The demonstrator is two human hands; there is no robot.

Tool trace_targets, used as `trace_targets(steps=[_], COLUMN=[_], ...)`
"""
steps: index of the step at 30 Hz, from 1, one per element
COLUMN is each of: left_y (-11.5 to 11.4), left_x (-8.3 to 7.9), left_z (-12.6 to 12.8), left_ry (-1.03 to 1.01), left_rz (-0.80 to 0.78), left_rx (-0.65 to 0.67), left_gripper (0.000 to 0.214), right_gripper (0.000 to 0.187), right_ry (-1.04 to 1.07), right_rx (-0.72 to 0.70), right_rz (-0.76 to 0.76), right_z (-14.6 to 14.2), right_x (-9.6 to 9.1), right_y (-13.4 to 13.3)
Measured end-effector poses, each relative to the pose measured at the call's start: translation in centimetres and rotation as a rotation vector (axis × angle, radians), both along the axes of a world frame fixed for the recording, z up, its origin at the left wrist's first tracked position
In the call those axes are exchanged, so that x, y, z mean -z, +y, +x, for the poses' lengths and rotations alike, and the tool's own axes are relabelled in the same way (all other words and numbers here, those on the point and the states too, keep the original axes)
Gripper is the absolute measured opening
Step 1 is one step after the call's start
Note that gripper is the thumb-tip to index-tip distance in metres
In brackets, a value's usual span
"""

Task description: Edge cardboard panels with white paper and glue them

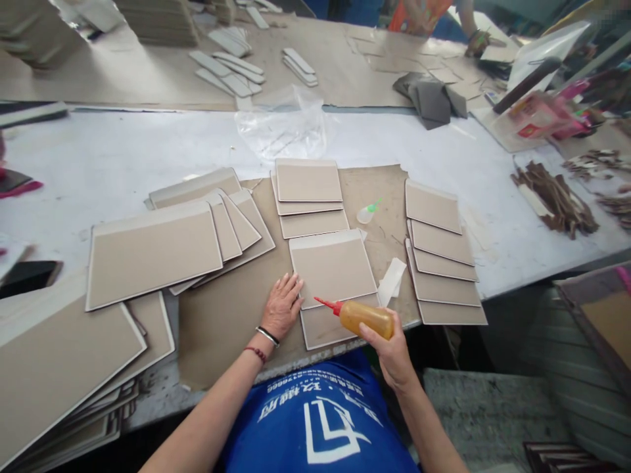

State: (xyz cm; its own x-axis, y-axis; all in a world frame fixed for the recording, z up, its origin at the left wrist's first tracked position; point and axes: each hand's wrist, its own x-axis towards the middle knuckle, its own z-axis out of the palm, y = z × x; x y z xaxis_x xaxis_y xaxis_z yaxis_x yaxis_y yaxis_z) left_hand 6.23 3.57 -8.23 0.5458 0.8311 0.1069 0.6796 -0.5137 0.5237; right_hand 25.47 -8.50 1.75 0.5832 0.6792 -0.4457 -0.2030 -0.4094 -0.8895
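My right hand [394, 355] is closed round an amber squeeze bottle [367, 318] with a red nozzle, tilted so that its tip points left over the beige panels. Below the tip lies a beige panel [332, 269] with pale edges, overlapping another panel [325, 330] nearer to me. My left hand [282, 305] rests flat with its fingers stretched, at the left edge of these panels. Further back on the same brown sheet [231, 328] sits a short stack of similar panels [309, 182]. A white strip [392, 281] lies just right of the bottle.
Overlapping panels fan out at left [155, 253] and right [441, 248]. A small green-tipped bottle [367, 213] lies on the brown sheet. Behind are a clear plastic bag [286, 125], grey pieces [426, 98] and brown strips [555, 197]. Another person's hand [477, 43] shows across the table.
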Motion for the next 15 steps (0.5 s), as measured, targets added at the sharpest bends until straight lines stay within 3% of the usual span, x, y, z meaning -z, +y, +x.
trace_targets(steps=[15], left_y=[-0.4], left_x=[0.3], left_z=[-0.6], left_ry=[-0.079], left_rz=[0.053], left_rx=[0.022], left_gripper=[0.038], right_gripper=[0.054], right_ry=[-0.291], right_rx=[-0.120], right_rz=[-0.074], right_z=[-1.2], right_x=[-0.1], right_y=[1.2])
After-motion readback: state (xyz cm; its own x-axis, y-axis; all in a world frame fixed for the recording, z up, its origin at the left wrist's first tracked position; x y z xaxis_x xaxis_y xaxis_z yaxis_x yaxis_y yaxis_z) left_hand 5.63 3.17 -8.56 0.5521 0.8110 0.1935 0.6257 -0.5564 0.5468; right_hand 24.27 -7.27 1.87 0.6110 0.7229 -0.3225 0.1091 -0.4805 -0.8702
